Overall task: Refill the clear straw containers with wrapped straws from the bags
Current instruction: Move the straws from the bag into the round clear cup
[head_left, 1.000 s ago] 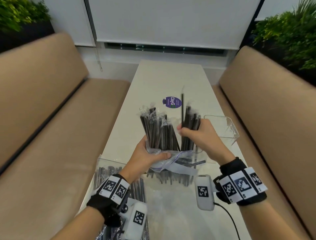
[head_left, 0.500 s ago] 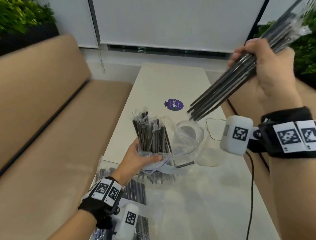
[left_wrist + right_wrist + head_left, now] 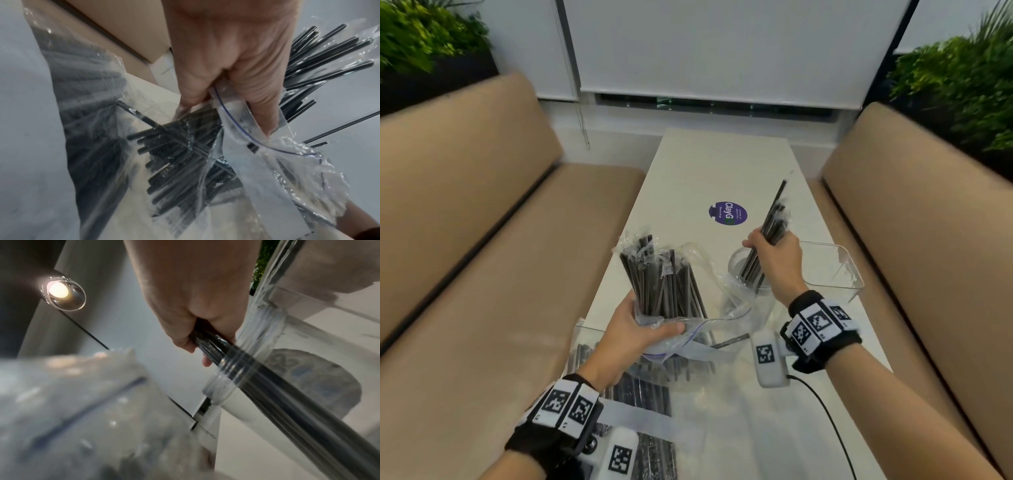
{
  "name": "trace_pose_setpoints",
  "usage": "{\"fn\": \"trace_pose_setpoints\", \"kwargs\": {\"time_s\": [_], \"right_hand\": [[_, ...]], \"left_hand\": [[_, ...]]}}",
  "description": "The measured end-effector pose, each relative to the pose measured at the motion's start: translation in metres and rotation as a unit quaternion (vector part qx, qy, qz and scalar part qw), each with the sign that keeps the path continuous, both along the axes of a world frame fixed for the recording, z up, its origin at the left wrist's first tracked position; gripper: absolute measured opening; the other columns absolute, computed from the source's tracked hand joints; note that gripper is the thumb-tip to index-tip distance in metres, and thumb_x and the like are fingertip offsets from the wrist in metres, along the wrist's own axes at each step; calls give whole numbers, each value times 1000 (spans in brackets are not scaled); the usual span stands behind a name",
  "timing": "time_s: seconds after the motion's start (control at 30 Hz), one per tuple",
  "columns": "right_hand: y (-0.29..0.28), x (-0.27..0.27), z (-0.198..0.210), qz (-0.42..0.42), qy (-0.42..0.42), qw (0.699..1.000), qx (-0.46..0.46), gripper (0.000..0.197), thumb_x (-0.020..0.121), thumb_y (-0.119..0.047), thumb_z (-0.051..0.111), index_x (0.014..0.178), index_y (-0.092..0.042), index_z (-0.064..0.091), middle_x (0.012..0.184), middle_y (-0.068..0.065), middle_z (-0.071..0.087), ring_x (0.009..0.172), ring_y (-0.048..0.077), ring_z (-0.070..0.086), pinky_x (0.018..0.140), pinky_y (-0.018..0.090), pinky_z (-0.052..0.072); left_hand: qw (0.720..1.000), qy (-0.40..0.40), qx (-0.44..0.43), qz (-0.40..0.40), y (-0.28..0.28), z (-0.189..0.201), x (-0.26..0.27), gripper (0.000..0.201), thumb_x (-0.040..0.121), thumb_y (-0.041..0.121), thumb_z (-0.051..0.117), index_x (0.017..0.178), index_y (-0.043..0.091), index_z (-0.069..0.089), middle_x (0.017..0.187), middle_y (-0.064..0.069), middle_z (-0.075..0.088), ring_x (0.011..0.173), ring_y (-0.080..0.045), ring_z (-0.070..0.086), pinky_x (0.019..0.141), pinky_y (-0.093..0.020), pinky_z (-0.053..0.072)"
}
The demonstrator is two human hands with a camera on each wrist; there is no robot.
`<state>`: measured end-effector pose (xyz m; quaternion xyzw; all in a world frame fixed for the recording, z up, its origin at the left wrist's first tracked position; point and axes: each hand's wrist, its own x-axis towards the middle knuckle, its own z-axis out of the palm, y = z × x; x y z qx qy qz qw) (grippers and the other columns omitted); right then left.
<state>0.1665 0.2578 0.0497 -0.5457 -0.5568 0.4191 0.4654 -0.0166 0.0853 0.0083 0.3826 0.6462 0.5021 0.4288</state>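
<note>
My left hand grips a clear zip bag from which a fan of black wrapped straws stands up; the left wrist view shows the hand curled round the bag. My right hand holds a smaller bundle of black straws, its lower ends inside a round clear container. In the right wrist view the hand grips the bundle where it passes through the container's mouth.
A square clear container stands right of the round one. More bagged straws lie on the white table near its front left edge. A purple sticker marks the table's middle. Tan benches flank both sides.
My right hand has come down from high on the right with its straw bundle, and the lower ends now sit in the round container. The left hand keeps hold of the bag.
</note>
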Motion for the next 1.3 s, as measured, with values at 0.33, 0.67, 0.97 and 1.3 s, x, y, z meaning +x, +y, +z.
{"fn": "trace_pose_setpoints", "kwargs": {"time_s": [0.33,0.67,0.97,1.3], "right_hand": [[-1,11,16,54,-87,994,45,36,82,-22,77,108,-9,57,89,-8,58,88,17,59,66,18,45],[-24,36,89,13,-162,973,166,28,90,-16,64,118,-15,61,122,1,58,113,17,59,86,21,45],[-93,-4,34,284,-191,938,52,76,69,-54,79,133,-24,51,122,-5,61,107,11,62,90,30,52],[-78,16,32,300,-105,945,78,42,81,-39,77,105,-9,60,101,6,69,95,18,66,91,47,53]], "left_hand": [[1000,-20,4,14,-4,1,-12,114,33,58,94,131,19,50,127,0,65,114,-19,64,100,-43,51],[1000,-12,4,-4,4,4,1,103,41,50,92,128,16,49,125,-1,62,112,-20,64,95,-39,53],[995,-14,47,-88,14,19,34,55,69,9,87,108,32,57,99,26,73,96,4,69,78,-12,54],[994,-37,55,-84,16,14,37,62,66,8,88,111,35,57,104,17,73,94,-1,71,75,-16,56]]}}
